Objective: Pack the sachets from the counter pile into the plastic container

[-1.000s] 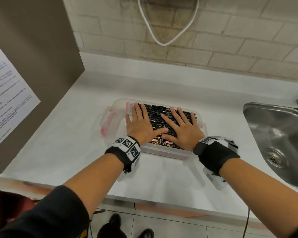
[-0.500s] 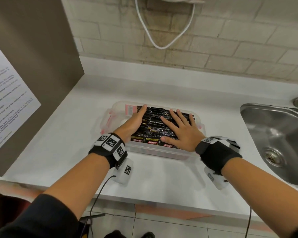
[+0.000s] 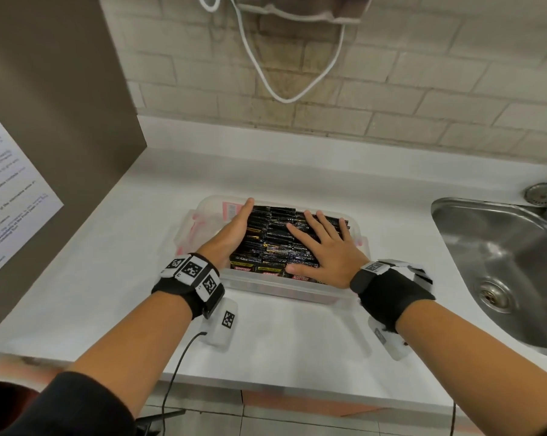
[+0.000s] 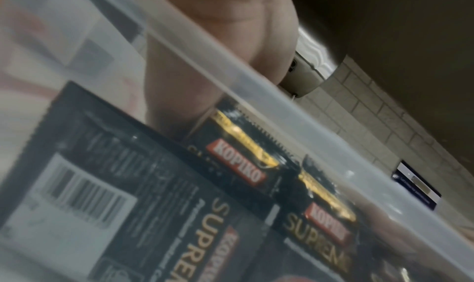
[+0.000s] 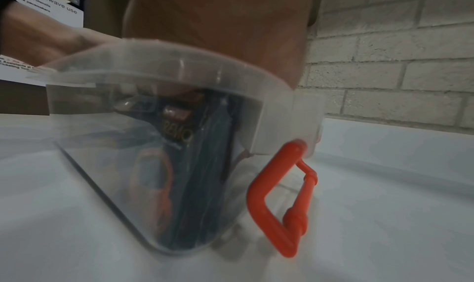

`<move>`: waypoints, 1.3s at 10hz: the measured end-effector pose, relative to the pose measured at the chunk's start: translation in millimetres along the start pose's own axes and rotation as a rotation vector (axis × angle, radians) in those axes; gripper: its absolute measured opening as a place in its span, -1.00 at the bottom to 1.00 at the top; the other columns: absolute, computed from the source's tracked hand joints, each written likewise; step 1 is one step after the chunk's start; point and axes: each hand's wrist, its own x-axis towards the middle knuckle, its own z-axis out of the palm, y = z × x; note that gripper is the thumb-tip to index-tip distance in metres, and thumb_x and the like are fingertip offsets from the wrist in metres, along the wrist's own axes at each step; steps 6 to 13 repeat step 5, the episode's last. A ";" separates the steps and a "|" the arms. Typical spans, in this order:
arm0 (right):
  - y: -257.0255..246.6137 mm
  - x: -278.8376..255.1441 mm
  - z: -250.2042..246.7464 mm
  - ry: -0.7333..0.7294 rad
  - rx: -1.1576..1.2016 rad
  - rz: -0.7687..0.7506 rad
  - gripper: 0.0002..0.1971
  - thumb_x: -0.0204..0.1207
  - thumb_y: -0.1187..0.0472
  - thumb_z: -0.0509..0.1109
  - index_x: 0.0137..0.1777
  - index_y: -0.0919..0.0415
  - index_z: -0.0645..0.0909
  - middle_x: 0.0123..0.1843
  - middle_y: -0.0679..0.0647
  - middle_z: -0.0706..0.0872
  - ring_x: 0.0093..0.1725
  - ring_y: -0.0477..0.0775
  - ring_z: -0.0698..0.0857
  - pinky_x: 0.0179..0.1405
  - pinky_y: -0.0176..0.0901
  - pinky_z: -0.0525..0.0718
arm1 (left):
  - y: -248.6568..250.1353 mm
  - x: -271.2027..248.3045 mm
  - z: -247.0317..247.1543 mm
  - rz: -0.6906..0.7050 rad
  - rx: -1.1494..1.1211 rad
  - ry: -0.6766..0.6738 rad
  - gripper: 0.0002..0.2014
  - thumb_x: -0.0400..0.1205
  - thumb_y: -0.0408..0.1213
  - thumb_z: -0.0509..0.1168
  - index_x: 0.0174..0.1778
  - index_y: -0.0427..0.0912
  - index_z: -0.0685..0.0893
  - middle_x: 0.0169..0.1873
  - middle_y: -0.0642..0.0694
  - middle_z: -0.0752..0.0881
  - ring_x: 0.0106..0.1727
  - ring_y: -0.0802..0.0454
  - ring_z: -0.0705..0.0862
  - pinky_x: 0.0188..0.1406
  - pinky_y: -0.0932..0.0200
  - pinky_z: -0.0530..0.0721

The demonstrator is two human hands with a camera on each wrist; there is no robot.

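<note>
Both forearms reach in over the white counter [image 3: 115, 278], wrist cams strapped on. Clear plastic container [image 3: 284, 287] sits on the counter just past the wrists, mid-frame. Sachets [image 3: 275, 237] are inside it, black w/ gold trim, red KOPIKO labels, stacked in rows to about rim height. No loose pile visible on the counter.

Right hand [image 3: 325, 247]: palm down, fingers straight and spread, lying flat on top of the sachets, right half of the stack. Nothing gripped.

Left hand [image 3: 231, 234]: turned on edge, fingers straight and together, pressed along the left side of the stack, inside the container's left wall. Nothing gripped either.

Left wrist view: container rim [image 4: 231, 79] cuts diagonally, labels readable through the wall. Right wrist view: orange latch [image 5: 279, 197] hangs at the container's end, touching the counter.

Steel sink [image 3: 498, 265] to the right, apart from the container. Behind: brick wall [image 3: 391, 73] w/ white cable loop [image 3: 284, 99]. Brown panel w/ printed notice [image 3: 11, 196] far left.
</note>
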 end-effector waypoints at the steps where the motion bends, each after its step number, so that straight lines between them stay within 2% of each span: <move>1: -0.8 -0.1 0.7 0.012 0.001 -0.005 -0.06 0.33 -0.68 -0.21 0.70 -0.40 -0.29 0.79 0.03 -0.31 0.75 0.13 -0.35 0.66 0.42 -0.33 | -0.7 0.6 -3.4 0.010 0.018 0.037 -0.24 0.61 0.52 -0.03 0.41 0.01 0.63 0.24 -0.16 0.78 0.17 -0.13 0.79 0.36 -0.12 0.65; 2: -1.3 -1.6 -1.2 0.014 0.011 -0.009 -0.06 0.33 -0.67 -0.17 0.71 -0.38 -0.26 0.80 0.03 -0.29 0.76 0.13 -0.34 0.67 0.43 -0.31 | 4.8 -10.7 -2.2 0.116 0.241 0.062 -0.29 0.72 0.40 -0.14 0.53 0.01 0.53 0.44 -0.06 0.64 0.39 -0.02 0.63 0.34 0.05 0.46; 3: -1.7 -2.9 -3.3 0.013 0.016 -0.009 -0.03 0.33 -0.67 -0.13 0.72 -0.36 -0.24 0.80 0.03 -0.27 0.76 0.13 -0.32 0.67 0.41 -0.31 | 5.3 -27.5 -7.2 0.301 0.577 0.241 -0.36 0.76 0.22 0.12 0.67 -0.10 0.34 0.61 -0.11 0.45 0.61 -0.11 0.42 0.50 -0.06 0.39; 4: -5.4 -4.7 -9.6 0.015 0.033 -0.018 -0.03 0.34 -0.65 -0.07 0.74 -0.33 -0.20 0.81 0.03 -0.24 0.76 0.13 -0.30 0.68 0.39 -0.29 | 9.1 -62.7 -13.3 0.520 0.698 0.351 -0.54 0.68 -0.03 0.38 0.49 -0.04 0.55 0.41 -0.03 0.63 0.43 0.03 0.58 0.43 0.06 0.52; 5: -6.7 -8.9 -17.5 0.062 0.091 -0.025 -0.06 0.40 -0.61 0.01 0.74 -0.31 -0.15 0.81 0.02 -0.22 0.77 0.11 -0.29 0.70 0.35 -0.25 | -16.2 -108.1 -18.1 0.642 0.521 0.249 -0.89 0.65 -0.18 0.43 0.06 0.10 0.74 -0.07 0.22 0.77 0.03 0.29 0.71 0.06 0.39 0.62; 13: -6.7 -8.9 -17.5 0.062 0.091 -0.025 -0.06 0.40 -0.61 0.01 0.74 -0.31 -0.15 0.81 0.02 -0.22 0.77 0.11 -0.29 0.70 0.35 -0.25 | -16.2 -108.1 -18.1 0.642 0.521 0.249 -0.89 0.65 -0.18 0.43 0.06 0.10 0.74 -0.07 0.22 0.77 0.03 0.29 0.71 0.06 0.39 0.62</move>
